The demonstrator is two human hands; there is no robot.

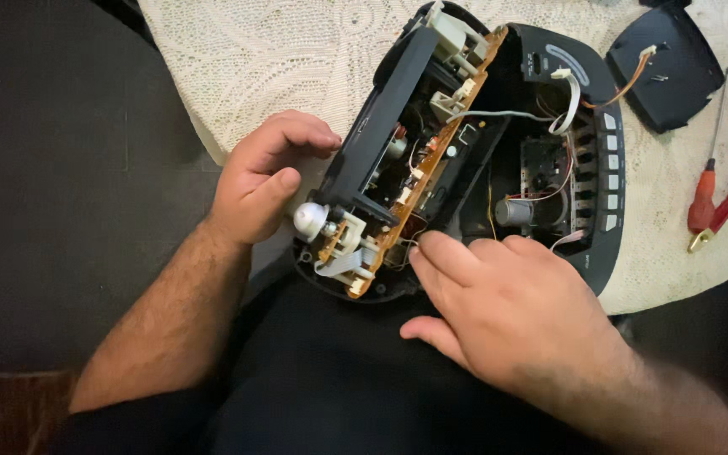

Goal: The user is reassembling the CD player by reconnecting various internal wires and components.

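- Opened radio: a dark plastic casing lying half on the lace tablecloth, half on the person's lap, its insides exposed.
- Left hand: fingers curled against the casing's left edge, steadying it beside a silver knob; it grasps nothing else.
- Right hand: fingertips pressed into the lower part of the brown circuit board, probing near the wires; nothing visibly pinched.
- Step, as judged: the board is being worked loose; the next move calls for a gentle lift clear of the attached leads.
- Detached black cover lies upper right; two red-handled screwdrivers rest at the right edge.
- No packages or labels legible.
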